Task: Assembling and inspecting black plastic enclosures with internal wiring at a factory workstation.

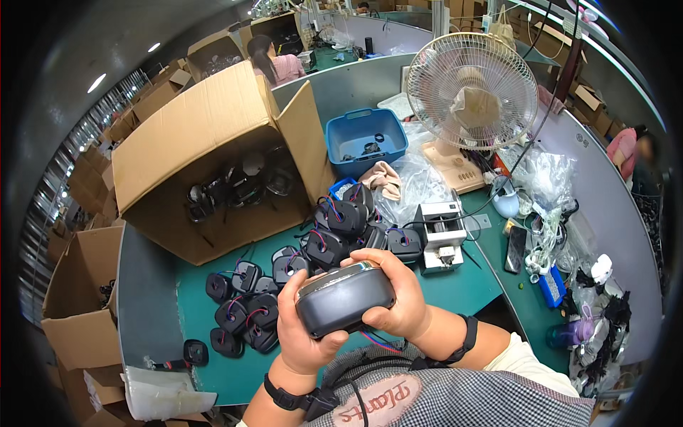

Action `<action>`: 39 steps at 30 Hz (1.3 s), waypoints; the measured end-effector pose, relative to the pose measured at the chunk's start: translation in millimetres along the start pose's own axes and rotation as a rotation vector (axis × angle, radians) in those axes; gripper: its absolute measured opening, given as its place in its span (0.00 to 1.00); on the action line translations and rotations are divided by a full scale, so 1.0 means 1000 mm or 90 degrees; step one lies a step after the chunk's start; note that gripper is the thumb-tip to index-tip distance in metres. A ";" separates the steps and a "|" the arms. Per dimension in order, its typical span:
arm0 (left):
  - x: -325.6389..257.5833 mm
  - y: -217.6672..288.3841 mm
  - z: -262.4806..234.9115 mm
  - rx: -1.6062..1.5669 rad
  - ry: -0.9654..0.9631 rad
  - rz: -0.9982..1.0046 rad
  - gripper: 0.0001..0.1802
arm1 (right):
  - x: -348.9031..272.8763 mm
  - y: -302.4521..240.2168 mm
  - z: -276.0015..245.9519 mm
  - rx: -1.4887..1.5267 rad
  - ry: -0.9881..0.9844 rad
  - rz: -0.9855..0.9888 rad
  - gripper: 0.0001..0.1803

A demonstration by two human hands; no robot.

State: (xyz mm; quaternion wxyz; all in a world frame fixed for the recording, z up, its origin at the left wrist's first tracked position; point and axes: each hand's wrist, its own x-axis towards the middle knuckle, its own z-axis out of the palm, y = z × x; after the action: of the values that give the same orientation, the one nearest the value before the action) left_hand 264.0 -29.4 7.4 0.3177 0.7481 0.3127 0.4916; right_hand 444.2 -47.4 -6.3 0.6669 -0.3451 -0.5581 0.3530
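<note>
Surface [455,285]: green, spreading out beyond and to both sides of the hands, crowded with parts.
Cardboard box [206,153]: far beyond the left hand, tipped on its side with its open mouth toward the person, dark parts inside.
Fan [472,89]: white, standing far beyond the right hand, facing the person.
Blue bin [365,140]: beyond both hands, between the box and the fan.
Pile of dark housings [284,285]: black units with red and blue wires, lying on the surface just beyond and to the left of the hands.
Small grey machine [441,235]: just beyond the right hand, beside the pile.
Phone [515,249]: dark, lying flat to the right of the right hand.
Oval housing [343,299]: dark grey with a lighter rim, held between both hands above the person's lap, red and blue wires hanging under it.
Left hand [306,327]: wrapped around the housing's left end, thumb on its face.
Right hand [398,299]: closed over its right end, fingers curled across the top.
</note>
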 end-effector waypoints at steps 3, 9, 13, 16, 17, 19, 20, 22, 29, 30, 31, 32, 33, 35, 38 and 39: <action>-0.001 -0.001 0.000 -0.006 0.006 -0.004 0.59 | 0.000 -0.004 0.000 -0.052 -0.002 -0.001 0.51; -0.004 -0.003 -0.004 -0.007 0.006 -0.020 0.60 | 0.002 -0.011 0.001 -0.062 -0.041 0.029 0.49; -0.004 -0.001 -0.008 -0.031 0.015 0.003 0.58 | 0.002 -0.016 0.006 0.021 -0.065 0.052 0.48; -0.001 0.001 -0.013 -0.049 0.012 0.037 0.57 | 0.006 -0.019 0.012 0.063 -0.067 0.060 0.48; 0.000 0.002 -0.014 -0.046 0.004 0.059 0.56 | 0.008 -0.020 0.014 0.063 -0.063 0.051 0.48; 0.001 0.002 -0.013 -0.047 0.000 0.064 0.56 | 0.007 -0.019 0.010 0.073 -0.058 0.038 0.47; 0.003 0.003 -0.011 -0.046 -0.005 0.075 0.56 | 0.007 -0.020 0.009 0.069 -0.052 0.044 0.47; 0.005 0.002 -0.009 -0.055 -0.015 0.088 0.56 | 0.008 -0.019 0.009 0.138 -0.046 0.021 0.47; -0.001 -0.013 -0.004 -0.147 0.002 0.121 0.58 | 0.004 -0.015 0.003 0.104 -0.056 0.008 0.51; -0.001 -0.012 -0.004 -0.150 -0.003 0.124 0.58 | 0.004 -0.015 0.002 0.100 -0.060 0.010 0.51; -0.001 -0.012 -0.005 -0.123 -0.009 0.124 0.57 | 0.003 -0.013 -0.003 0.098 -0.093 0.022 0.54; -0.001 -0.011 -0.005 -0.095 -0.014 0.125 0.57 | 0.002 -0.013 -0.003 0.096 -0.090 0.021 0.54; 0.000 -0.009 -0.005 -0.096 -0.017 0.127 0.57 | 0.000 -0.014 0.000 0.110 -0.053 0.034 0.52; 0.002 -0.006 -0.004 -0.079 -0.026 0.116 0.56 | -0.002 -0.014 0.001 0.121 -0.013 0.043 0.51; 0.001 -0.006 -0.001 -0.094 -0.033 0.122 0.57 | -0.006 -0.012 -0.002 0.119 0.006 0.039 0.50; -0.001 -0.006 0.001 -0.116 -0.033 0.112 0.57 | -0.007 -0.011 -0.003 0.114 0.002 0.029 0.49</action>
State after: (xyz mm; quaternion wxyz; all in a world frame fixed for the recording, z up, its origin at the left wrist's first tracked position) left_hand 263.9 -26.9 1.4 0.3479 0.7533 0.1919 0.5241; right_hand 447.2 -59.1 -1.1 0.6879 -0.2975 -0.5151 0.4160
